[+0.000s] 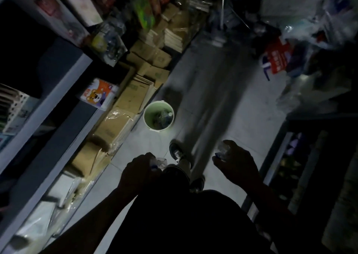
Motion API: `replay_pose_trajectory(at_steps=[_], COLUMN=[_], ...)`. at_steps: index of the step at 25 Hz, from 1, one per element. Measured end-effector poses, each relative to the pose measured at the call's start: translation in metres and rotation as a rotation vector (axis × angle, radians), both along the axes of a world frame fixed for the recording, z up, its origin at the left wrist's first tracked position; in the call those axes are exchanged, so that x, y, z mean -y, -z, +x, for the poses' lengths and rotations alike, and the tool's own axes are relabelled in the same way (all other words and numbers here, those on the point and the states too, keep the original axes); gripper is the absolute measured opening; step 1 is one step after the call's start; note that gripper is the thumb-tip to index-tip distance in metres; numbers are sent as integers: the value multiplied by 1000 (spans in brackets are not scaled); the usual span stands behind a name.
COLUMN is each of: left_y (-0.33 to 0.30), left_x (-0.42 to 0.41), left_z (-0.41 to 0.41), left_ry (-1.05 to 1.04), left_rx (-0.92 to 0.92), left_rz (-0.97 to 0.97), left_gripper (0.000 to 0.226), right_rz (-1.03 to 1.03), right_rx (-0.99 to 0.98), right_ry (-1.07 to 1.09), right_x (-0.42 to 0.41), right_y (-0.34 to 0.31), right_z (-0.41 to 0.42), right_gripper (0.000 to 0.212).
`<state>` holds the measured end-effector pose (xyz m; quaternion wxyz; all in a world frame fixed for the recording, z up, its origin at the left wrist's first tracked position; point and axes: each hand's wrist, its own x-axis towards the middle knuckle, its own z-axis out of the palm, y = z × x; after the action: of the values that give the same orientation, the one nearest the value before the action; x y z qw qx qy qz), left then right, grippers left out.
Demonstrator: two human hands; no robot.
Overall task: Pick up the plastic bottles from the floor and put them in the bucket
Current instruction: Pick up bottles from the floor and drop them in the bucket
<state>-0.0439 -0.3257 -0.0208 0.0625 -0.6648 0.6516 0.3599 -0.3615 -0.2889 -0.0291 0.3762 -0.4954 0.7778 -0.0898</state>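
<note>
A white bucket (148,120) with a pale green inside stands on the tiled floor in the aisle, ahead of my feet. Clear plastic bottles (164,117) lie inside it. My left hand (136,171) grips a crumpled clear plastic bottle (160,162) with a blue label, low in the view. My right hand (235,163) grips another clear bottle (221,151), held at about the same height. Both hands are nearer to me than the bucket.
Flattened cardboard boxes (133,96) line the left side of the aisle under grey shelves (64,90). Plastic bags (317,30) and clutter pile up at the far right. Dark shelving (302,166) runs along the right. My shoes (177,153) stand on the floor tiles.
</note>
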Motion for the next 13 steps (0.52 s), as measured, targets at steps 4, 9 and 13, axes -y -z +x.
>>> replay_pose_trajectory(at_steps=[4, 9, 13], left_y=[9, 29, 71], left_x=[52, 108, 150], left_z=[7, 13, 13], left_ry=[-235, -363, -539], left_rx=[-84, -183, -225], left_rz=[69, 138, 212], left_gripper=[61, 75, 69], right_rz=[122, 216, 333], right_rx=[96, 141, 250], right_ry=[-51, -204, -189], right_x=[78, 158, 208], right_y=[1, 26, 66], right_z=[17, 41, 61], right_gripper=[83, 88, 84])
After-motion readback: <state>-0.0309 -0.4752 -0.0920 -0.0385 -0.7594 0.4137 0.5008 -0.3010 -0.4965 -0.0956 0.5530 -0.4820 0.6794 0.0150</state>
